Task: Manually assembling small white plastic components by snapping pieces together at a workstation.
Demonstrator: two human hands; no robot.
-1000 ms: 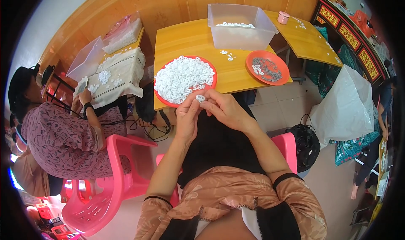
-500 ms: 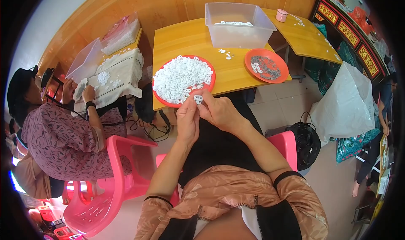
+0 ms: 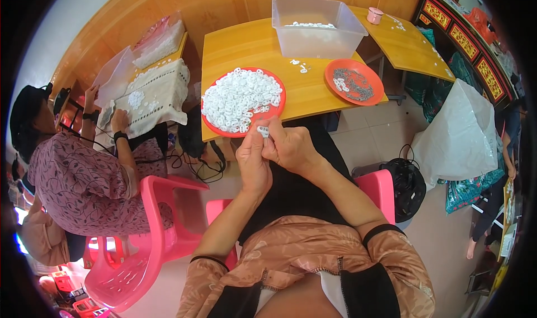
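My left hand (image 3: pixel 253 160) and my right hand (image 3: pixel 295 148) meet just in front of the table's near edge. Both are closed, pinching one small white plastic piece with holes (image 3: pixel 263 131) between the fingertips. Right behind them sits a round red tray (image 3: pixel 283 97) heaped with similar white pieces (image 3: pixel 238 97). Farther right on the table, an orange-red plate (image 3: pixel 371 79) carries small grey metal parts (image 3: pixel 358 83) and a few white pieces (image 3: pixel 340 85). Whether a metal part is also in my fingers cannot be made out.
A clear plastic bin (image 3: pixel 319 41) with white pieces stands at the back of the yellow table (image 3: pixel 240 44). On the left, a co-worker (image 3: pixel 84 184) handles white pieces over a cloth (image 3: pixel 162 89). A pink chair (image 3: pixel 151 234) stands between us. A white sack (image 3: pixel 456 139) is at right.
The piece in my fingers has tilted, and my hands have shifted slightly. The view has moved a little. The co-worker's farther hand has risen toward the clear box.
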